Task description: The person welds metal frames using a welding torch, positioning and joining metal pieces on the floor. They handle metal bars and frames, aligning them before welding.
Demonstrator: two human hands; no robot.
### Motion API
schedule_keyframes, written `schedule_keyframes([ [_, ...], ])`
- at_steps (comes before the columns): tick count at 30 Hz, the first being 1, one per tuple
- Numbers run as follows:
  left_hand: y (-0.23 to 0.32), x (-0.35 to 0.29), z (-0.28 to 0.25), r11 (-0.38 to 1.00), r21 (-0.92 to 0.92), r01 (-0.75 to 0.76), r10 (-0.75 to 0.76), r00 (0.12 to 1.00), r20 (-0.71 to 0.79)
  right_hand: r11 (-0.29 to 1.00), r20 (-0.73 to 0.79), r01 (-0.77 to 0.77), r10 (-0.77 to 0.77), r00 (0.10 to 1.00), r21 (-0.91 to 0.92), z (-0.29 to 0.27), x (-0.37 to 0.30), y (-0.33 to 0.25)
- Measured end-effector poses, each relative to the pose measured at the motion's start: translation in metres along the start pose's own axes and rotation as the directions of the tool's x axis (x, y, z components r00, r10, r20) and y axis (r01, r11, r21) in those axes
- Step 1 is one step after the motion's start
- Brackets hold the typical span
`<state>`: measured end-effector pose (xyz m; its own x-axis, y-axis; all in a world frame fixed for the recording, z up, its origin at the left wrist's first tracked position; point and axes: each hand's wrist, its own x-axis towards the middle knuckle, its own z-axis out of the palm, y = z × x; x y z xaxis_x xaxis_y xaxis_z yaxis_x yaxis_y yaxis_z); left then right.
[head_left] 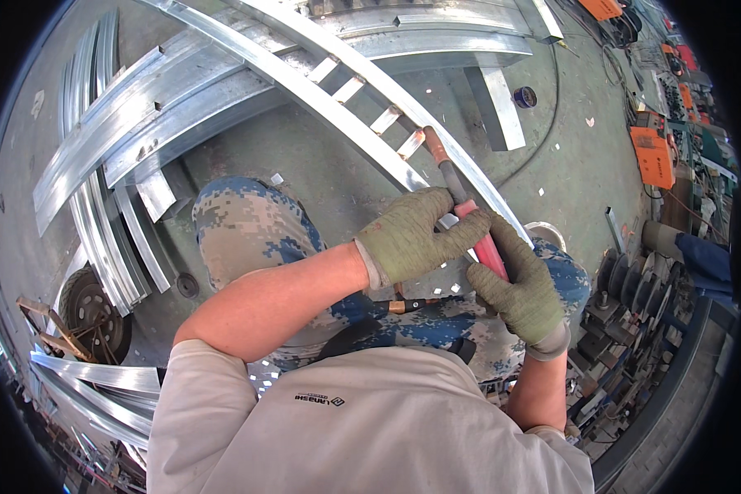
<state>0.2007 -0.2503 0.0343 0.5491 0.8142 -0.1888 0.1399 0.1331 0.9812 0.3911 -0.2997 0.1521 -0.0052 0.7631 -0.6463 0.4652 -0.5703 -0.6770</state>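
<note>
My right hand (pixel 523 288), in a green work glove, wraps round the red handle of a welding torch (pixel 487 251). The torch's grey neck and copper-coloured nozzle point away from me, with the tip beside a rung of a ladder-like metal frame (pixel 337 107). My left hand (pixel 412 232), gloved alike, closes on the front of the handle and lies over the near end of the frame's left rail. Several short crosspieces (pixel 385 120) join the two shiny rails, with brownish marks near their ends. The fingers' undersides are hidden.
Wide metal channels (pixel 181 99) lie stacked under and left of the frame. A wheel (pixel 95 317) stands at left. A small round tin (pixel 524 97), a cable (pixel 543 136) and orange machines (pixel 652 155) are at right. Metal parts crowd the lower right, near another person's blue-clad limb (pixel 704 255).
</note>
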Motion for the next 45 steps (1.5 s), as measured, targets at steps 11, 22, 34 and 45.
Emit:
schedule_keyframes([
  [11, 0.031, -0.002, 0.000, 0.984, -0.180, 0.004, -0.005, 1.000, -0.004, 0.923, -0.014, 0.347, -0.354, 0.935, -0.164, -0.007, -0.006, 0.001],
  [22, 0.041, -0.005, 0.008, 0.988, -0.138, 0.073, -0.072, 0.997, 0.014, 1.000, 0.079, 0.003, -0.004, 0.997, 0.012, -0.021, -0.006, -0.028],
  [34, 0.005, 0.000, 0.014, 0.995, -0.065, 0.073, -0.077, 0.996, -0.054, 0.999, 0.038, -0.040, 0.039, 0.999, 0.020, -0.008, 0.010, -0.019],
  [45, 0.003, 0.001, 0.011, 0.984, -0.112, 0.141, -0.145, 0.989, -0.022, 0.998, 0.042, 0.010, -0.007, 0.999, -0.068, -0.005, 0.018, -0.013],
])
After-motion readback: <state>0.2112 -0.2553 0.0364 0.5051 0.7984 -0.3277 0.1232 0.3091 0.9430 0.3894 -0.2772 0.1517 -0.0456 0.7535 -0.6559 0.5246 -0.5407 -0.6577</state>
